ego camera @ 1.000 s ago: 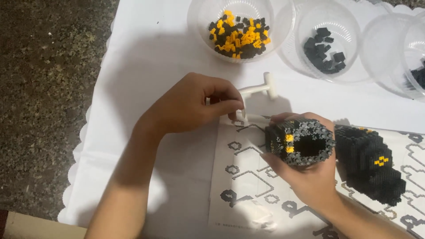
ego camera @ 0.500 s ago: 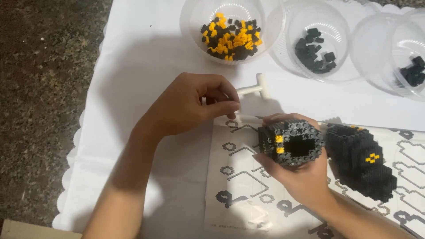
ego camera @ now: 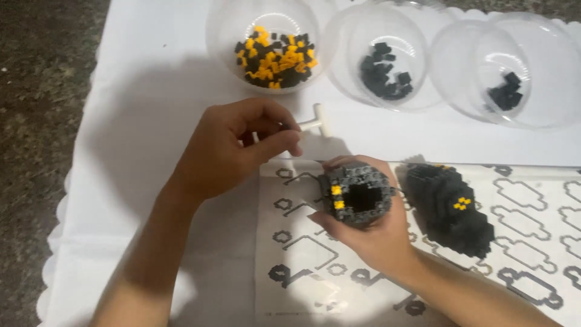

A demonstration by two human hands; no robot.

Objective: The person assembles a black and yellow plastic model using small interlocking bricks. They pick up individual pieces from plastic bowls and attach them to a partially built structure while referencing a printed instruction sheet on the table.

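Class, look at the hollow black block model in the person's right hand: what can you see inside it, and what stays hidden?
The block model held by the right hand shows a dark, hollow opening, with two yellow blocks beside it on its face. Its depth is in shadow, and the grip covers its underside.

White tablecloth (ego camera: 139, 91): three clear bowls (ego camera: 396, 57), instruction sheet (ego camera: 302, 242).

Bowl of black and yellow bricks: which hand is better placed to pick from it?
Left, probably. The left hand lies just below the bowl of black and yellow bricks, fingers curled with no clear load. The right hand is farther away and grips the hollow black brick model.
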